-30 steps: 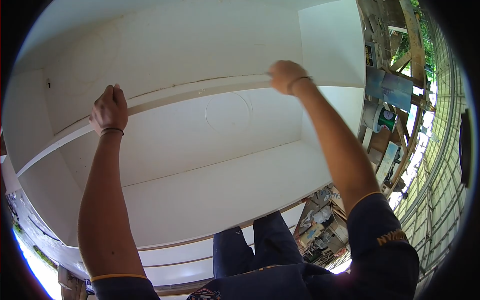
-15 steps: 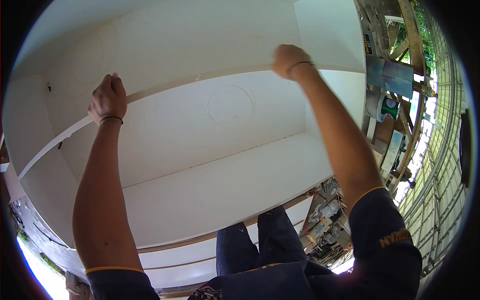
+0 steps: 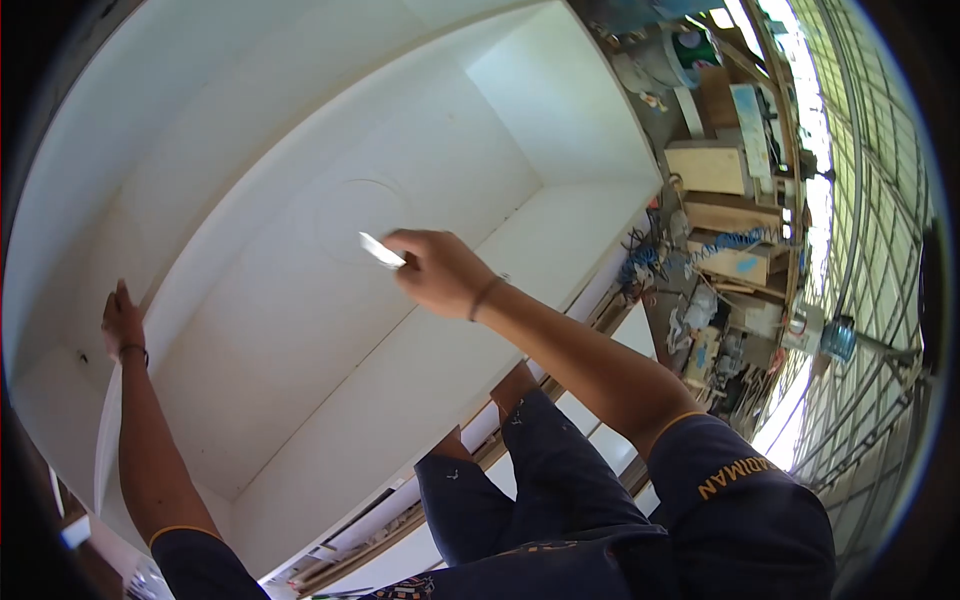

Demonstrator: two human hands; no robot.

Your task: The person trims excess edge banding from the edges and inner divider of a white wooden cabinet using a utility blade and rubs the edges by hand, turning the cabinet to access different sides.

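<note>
A large white cabinet [image 3: 330, 420] lies open before me, split by a long white shelf [image 3: 255, 180]. At the far left, my left hand [image 3: 122, 320] grips the front edge of that shelf with curled fingers. In front of the lower compartment, my right hand [image 3: 445, 272] is closed around a flat, pale, shiny blade-like piece [image 3: 381, 250]. The piece sticks out to the left, apart from the cabinet's surfaces; its handle, if any, is hidden in my fingers. A faint ring mark [image 3: 355, 182] shows on the back panel behind it.
To the right, wooden boxes [image 3: 708, 166], a bucket [image 3: 668, 60], blue coiled hose [image 3: 735, 242] and scraps crowd the floor. A blue water bottle [image 3: 838, 338] stands near the mesh wall [image 3: 880, 200]. My legs [image 3: 560, 460] are close against the cabinet's front.
My view has turned and shifted. My right hand has come away from the shelf edge, down and left, and the shiny piece now shows in it. My left hand remains at the shelf edge.
</note>
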